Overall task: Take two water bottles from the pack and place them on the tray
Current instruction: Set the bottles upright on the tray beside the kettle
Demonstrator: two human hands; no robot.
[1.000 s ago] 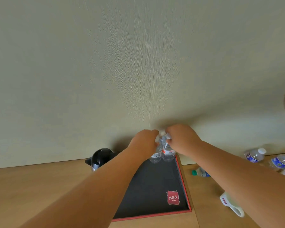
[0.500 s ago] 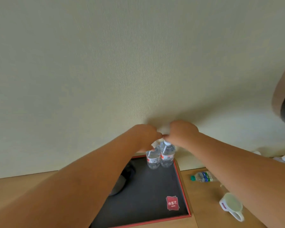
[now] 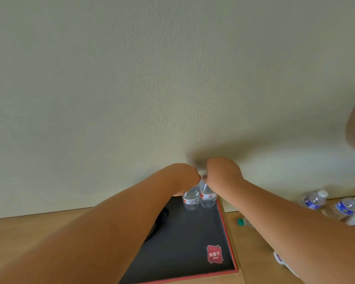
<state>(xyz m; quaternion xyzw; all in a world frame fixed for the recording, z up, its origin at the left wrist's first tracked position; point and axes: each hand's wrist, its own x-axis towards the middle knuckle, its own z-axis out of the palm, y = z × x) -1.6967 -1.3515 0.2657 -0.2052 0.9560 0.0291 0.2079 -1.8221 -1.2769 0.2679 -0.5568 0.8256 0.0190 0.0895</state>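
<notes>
Two small clear water bottles with red-and-white labels stand upright side by side in the far right corner of the black, red-rimmed tray (image 3: 228, 232). The left water bottle (image 3: 191, 198) has its top covered by my left hand (image 3: 184, 177), fingers curled down over it. Beside it, the right water bottle (image 3: 208, 198) is under my right hand (image 3: 223, 173), which closes around its neck. The caps are hidden by my fingers. Both forearms reach across the tray.
A red square sticker (image 3: 215, 254) lies on the tray's near right. To the right on the wooden table are two blue-labelled bottles (image 3: 314, 199), a lying green-capped bottle (image 3: 242, 222) and a white mug (image 3: 283, 263). The wall stands just behind the tray.
Half a second ago my hands hovered just above the caps; now they have come down over the bottle tops again. The bottles have stayed in the tray's far right corner.
</notes>
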